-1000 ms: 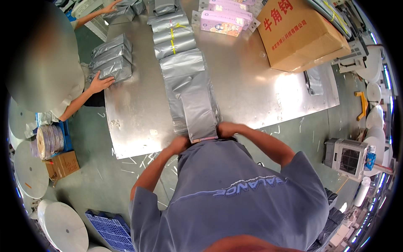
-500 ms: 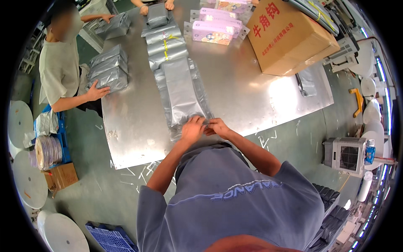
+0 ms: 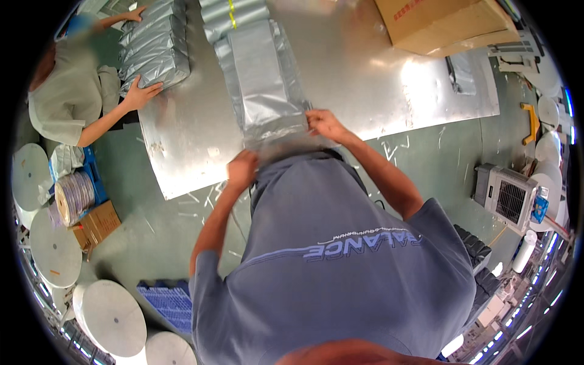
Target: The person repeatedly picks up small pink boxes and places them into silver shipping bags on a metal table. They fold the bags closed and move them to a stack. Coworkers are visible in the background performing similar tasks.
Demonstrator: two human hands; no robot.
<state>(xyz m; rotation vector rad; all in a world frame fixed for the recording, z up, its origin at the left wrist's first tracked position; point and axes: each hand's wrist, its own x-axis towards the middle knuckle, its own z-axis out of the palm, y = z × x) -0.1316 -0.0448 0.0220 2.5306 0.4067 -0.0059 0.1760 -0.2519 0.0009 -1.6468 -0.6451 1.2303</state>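
Note:
A long, flat stack of silver-grey plastic bags [image 3: 260, 70] lies on the metal table, with a looser translucent plastic edge [image 3: 283, 141] at its near end. My left hand [image 3: 243, 169] is closed in a fist at the near left corner of this plastic, close to my body. What its fingers hold is hard to see because of blur. At the right side of the near end, my right hand [image 3: 325, 126] pinches the plastic. Further up the table lie more grey bags [image 3: 234, 18], with a yellow strip across them.
At the table's left, a co-worker's hand [image 3: 141, 94] rests against a row of grey bundles [image 3: 157, 45]. A cardboard carton [image 3: 447, 24] stands at the far right, near a grey bag [image 3: 464, 73]. White rolls, a blue pallet [image 3: 167, 304] and an air cooler [image 3: 506, 194] are on the floor.
My hands have moved apart, the left one toward my body and leftward. The view has shifted, so the pink packages have left it. The co-worker's bundles now stand together in one row.

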